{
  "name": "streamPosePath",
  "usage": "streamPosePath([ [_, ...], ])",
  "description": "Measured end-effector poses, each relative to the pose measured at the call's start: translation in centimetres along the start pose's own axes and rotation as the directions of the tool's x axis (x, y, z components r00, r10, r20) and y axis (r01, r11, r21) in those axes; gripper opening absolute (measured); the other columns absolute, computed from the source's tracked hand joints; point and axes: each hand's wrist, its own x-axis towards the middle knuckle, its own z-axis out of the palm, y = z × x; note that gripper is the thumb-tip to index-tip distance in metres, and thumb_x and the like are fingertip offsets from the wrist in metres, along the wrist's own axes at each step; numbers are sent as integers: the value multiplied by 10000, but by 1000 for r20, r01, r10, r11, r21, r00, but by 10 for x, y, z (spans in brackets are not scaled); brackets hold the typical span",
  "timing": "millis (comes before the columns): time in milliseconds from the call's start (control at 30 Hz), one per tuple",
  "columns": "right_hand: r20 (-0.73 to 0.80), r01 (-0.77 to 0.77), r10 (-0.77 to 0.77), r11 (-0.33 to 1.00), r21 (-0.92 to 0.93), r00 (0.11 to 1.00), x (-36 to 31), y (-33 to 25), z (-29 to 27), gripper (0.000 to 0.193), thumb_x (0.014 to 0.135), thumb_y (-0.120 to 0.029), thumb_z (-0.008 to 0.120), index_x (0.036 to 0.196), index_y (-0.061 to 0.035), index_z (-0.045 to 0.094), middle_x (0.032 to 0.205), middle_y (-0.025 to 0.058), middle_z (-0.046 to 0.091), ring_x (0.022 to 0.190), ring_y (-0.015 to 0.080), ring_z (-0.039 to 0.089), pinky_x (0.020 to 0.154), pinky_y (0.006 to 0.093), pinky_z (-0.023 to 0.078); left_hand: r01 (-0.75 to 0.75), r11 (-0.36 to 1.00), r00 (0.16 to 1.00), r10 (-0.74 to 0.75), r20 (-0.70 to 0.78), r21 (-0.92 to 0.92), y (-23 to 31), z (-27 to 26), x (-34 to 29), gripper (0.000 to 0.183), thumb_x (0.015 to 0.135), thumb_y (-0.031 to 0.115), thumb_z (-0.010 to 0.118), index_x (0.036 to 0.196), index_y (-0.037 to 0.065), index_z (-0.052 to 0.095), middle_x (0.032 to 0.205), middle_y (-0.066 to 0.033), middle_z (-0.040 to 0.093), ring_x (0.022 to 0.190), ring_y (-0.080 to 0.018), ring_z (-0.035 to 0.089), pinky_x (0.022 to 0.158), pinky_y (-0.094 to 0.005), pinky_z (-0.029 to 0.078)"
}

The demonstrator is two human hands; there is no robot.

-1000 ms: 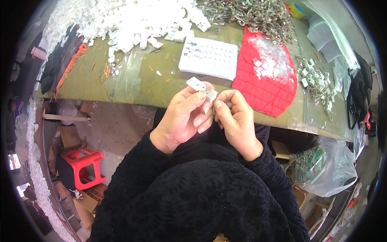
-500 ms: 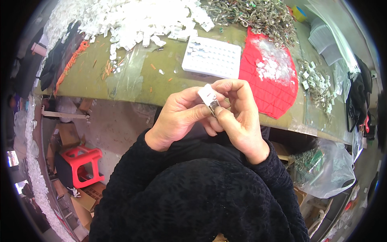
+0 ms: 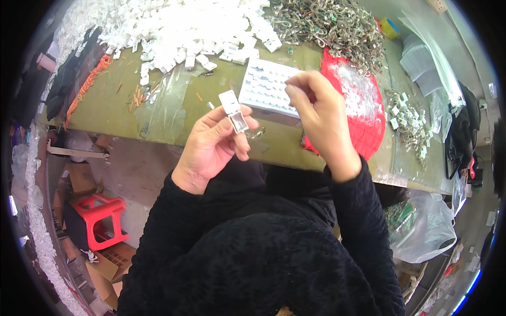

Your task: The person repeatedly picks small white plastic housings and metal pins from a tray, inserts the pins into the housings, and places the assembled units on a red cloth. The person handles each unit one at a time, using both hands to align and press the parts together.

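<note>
My left hand [image 3: 208,139] pinches a small white plastic keychain case [image 3: 230,101] between thumb and fingers. The case stands unfolded: a white flap points up and a framed part with a greyish inside sits below it. A short metal chain [image 3: 256,132] hangs beside those fingers. Over the right part of a white tray [image 3: 271,107] with rows of small round pieces is my right hand [image 3: 321,113]. Its thumb and index finger are bent together; whether a small piece is between them is too small to make out.
White plastic pieces [image 3: 174,31] are heaped at the back left, metal chains [image 3: 329,23] at the back right. A red quilted cloth [image 3: 363,134] carries small white bits. Farther right lie chained white pieces [image 3: 408,124]. A red stool [image 3: 103,221] stands on the floor at left.
My hands have parted. The left hand has moved left with the white case, now unfolded. My right hand has let go of it and moved up and right to the tray.
</note>
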Motion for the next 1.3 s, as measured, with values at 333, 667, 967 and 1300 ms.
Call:
streamPosePath([
  [333, 323, 332, -193, 822, -462, 927, 41, 24, 18, 120, 869, -116, 627, 859, 0, 601, 861, 186, 601, 801, 408, 627, 696, 473, 507, 42, 997, 997, -46, -66, -71, 0, -20, 9, 405, 958, 153, 621, 1302, -36, 524, 1144, -195, 661, 741, -185, 668, 569, -305, 581],
  [667, 281, -62, 136, 965, -256, 950, 65, 19, 4, 260, 851, -103, 706, 1077, 26, 685, 828, 108, 701, 717, 142, 647, 663, 287, 512, 64, 988, 998, -67, -14, -139, 3, -17, 14, 361, 960, 66, 588, 1295, -56, 527, 1155, -239, 646, 836, -226, 717, 646, -353, 636],
  [967, 283, 334, -204, 762, -555, 937, 46, 23, 15, 163, 827, -112, 685, 946, -13, 633, 892, 170, 612, 789, 386, 633, 692, 444, 512, 62, 989, 997, -67, -38, -134, 3, -16, 15, 361, 950, 114, 627, 1265, -49, 554, 1087, -207, 675, 700, -177, 682, 524, -304, 578],
  [1300, 379, 618, -515, 751, -232, 769, 20, -20, 20, 182, 807, -14, 723, 978, -24, 662, 826, 100, 602, 717, 265, 622, 603, 351, 497, 39, 992, 995, -50, -88, -121, -1, -12, 15, 227, 944, 120, 645, 1116, -20, 598, 907, -109, 676, 611, -167, 650, 489, -308, 560],
])
